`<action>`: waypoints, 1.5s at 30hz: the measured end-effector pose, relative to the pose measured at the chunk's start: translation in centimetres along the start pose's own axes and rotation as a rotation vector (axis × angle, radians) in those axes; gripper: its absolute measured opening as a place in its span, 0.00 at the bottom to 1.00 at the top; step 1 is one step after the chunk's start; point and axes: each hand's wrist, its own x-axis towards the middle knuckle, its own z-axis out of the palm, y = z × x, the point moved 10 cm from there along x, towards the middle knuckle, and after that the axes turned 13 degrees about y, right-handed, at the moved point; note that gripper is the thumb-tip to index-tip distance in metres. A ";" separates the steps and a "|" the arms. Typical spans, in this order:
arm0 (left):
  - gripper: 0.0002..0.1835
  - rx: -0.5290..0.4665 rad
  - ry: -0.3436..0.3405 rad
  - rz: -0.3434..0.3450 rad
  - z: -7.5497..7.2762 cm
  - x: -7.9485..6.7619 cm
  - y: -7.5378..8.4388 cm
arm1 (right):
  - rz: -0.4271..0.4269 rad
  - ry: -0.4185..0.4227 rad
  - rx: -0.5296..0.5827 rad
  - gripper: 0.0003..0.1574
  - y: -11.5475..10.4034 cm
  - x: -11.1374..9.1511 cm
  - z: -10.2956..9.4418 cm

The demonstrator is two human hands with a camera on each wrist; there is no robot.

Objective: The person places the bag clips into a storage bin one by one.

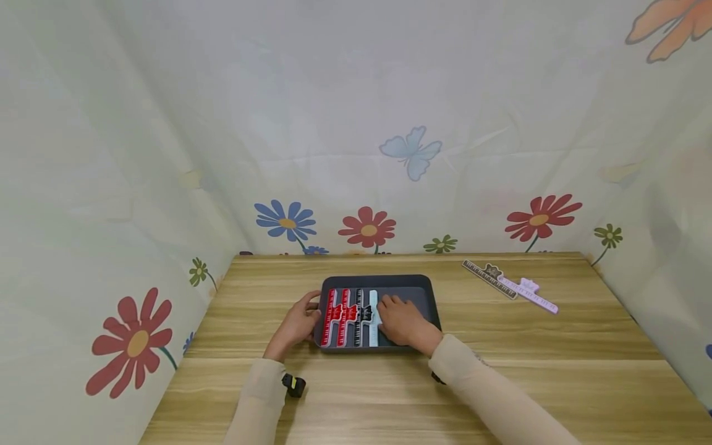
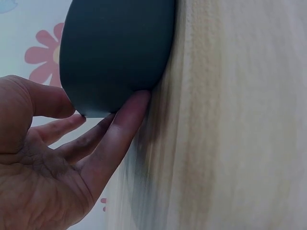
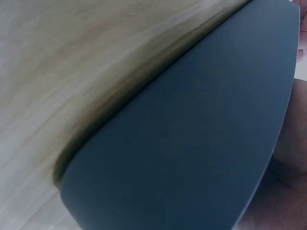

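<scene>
While the left hand (image 1: 297,322), partly curled, grips the left edge of the tray (image 1: 410,298), the right hand (image 1: 402,320) touches the light-blue clip (image 1: 373,319); its grip cannot be determined.

Place: booth-like setup — wider room unclear | flower-printed sheeting (image 1: 311,93) three sides | wood-grain table (image 1: 361,395)

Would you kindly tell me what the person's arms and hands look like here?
The left sleeve and right sleeve are long, plain and pale beige. The left hand and right hand are ungloved. A small black device with a yellow-green mark sits by the left cuff; a partly hidden black piece shows under the right.
</scene>
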 end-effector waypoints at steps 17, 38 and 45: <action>0.29 0.012 0.008 0.011 -0.1 0.0 0.1 | 0.010 0.029 0.059 0.33 0.1 -0.3 -0.6; 0.29 0.020 0.012 0.029 -0.2 0.1 0.1 | -0.002 0.113 0.097 0.35 3.3 -2.0 -5.0; 0.29 0.001 -0.002 0.034 0.0 0.2 0.0 | -0.040 0.192 0.104 0.33 5.3 -3.1 -7.3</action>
